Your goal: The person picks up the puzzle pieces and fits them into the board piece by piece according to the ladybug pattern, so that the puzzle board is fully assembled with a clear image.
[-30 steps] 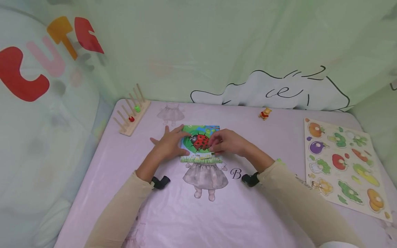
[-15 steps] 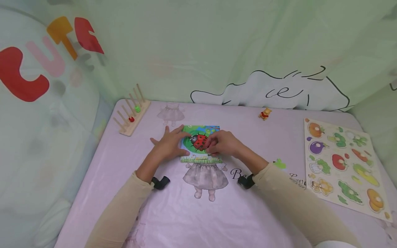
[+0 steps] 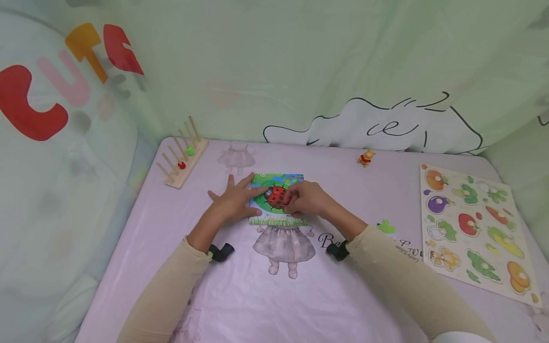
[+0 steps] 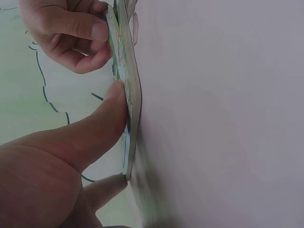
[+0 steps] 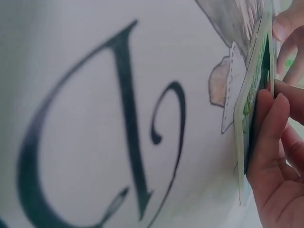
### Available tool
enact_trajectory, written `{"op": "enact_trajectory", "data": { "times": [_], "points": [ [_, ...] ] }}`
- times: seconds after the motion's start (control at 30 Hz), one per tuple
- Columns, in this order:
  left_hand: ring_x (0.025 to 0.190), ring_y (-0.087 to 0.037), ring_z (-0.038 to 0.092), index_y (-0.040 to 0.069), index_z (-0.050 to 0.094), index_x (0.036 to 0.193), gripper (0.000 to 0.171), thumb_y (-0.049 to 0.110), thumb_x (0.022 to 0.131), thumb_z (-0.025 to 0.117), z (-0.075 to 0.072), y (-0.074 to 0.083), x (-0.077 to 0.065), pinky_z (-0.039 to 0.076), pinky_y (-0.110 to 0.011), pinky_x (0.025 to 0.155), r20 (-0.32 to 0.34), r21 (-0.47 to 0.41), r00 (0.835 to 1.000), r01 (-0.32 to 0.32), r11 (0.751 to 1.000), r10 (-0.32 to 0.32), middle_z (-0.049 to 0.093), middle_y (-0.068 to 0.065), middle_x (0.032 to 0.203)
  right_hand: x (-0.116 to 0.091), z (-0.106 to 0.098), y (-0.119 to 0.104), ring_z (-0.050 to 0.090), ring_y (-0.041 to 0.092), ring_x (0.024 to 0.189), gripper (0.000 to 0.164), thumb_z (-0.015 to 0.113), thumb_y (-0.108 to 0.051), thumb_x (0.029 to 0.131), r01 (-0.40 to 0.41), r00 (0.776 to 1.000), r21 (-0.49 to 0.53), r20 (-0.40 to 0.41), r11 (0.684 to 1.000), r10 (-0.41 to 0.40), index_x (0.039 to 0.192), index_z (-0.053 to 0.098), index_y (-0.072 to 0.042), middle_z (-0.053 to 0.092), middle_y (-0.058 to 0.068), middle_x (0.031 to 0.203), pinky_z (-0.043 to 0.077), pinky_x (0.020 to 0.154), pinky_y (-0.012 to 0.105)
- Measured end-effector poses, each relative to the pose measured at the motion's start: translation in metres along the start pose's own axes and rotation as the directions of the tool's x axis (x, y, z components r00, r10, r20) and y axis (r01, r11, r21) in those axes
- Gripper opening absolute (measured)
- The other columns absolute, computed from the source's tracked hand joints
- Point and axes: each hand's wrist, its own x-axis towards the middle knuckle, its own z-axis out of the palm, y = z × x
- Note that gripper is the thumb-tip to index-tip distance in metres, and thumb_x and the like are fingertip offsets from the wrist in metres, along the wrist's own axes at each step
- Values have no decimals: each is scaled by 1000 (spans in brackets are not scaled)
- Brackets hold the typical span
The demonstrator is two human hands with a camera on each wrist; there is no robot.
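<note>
A small ladybug jigsaw puzzle (image 3: pixel 274 222) lies in its board at the middle of the table. My left hand (image 3: pixel 231 202) rests at the board's left side, fingers spread, with thumb and index finger on the picture. At the lower right of the picture, my right hand (image 3: pixel 310 197) pinches a puzzle piece between thumb and fingers. In the left wrist view, the piece (image 4: pixel 113 33) stands slightly tilted above the board. The right wrist view shows the right thumb (image 5: pixel 270 123) close over the grassy edge; the fingers hide much of the piece.
A green puzzle piece (image 3: pixel 387 226) lies by the right sleeve. A wooden vegetable puzzle (image 3: pixel 480 228) lies at right. A small yellow bear figure (image 3: pixel 366 157) stands at the back. A wooden peg rack (image 3: pixel 184 174) with red and green beads stands at the left.
My right hand has shifted slightly left and down with the piece, which now lies flatter and more in line with the picture's bottom edge. The left index finger has moved a little right.
</note>
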Motion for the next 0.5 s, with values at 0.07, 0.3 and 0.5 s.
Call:
{"op": "enact_trajectory", "data": {
  "times": [0.07, 0.3, 0.5],
  "points": [
    [153, -53, -12, 48, 39, 154, 73, 49, 90, 74, 0, -1, 0, 2, -93, 95, 4, 11, 1000, -7, 1000, 7, 5, 4, 174, 0, 0, -1, 65, 10, 65, 15, 82, -16, 83, -2, 1000, -11, -9, 1000, 2, 94, 74, -10, 72, -1, 72, 47, 70, 27],
    [153, -54, -12, 48, 39, 154, 71, 49, 91, 73, 0, -2, 0, 3, -93, 95, 5, 18, 1000, -20, 1000, 20, 4, 3, 174, -1, 3, -5, 64, 11, 62, 13, 83, -18, 82, -25, 999, -32, -49, 999, 24, 90, 75, -11, 70, -1, 67, 46, 65, 27],
    [153, -54, -12, 48, 38, 154, 68, 51, 94, 69, 0, -1, -2, 3, -94, 94, 17, 37, 1000, -26, 999, 26, 2, 3, 174, 0, 4, -6, 60, 12, 64, 16, 86, -22, 80, -31, 996, -108, -92, 994, 21, 83, 74, -12, 67, -2, 60, 44, 63, 27]
  ]
}}
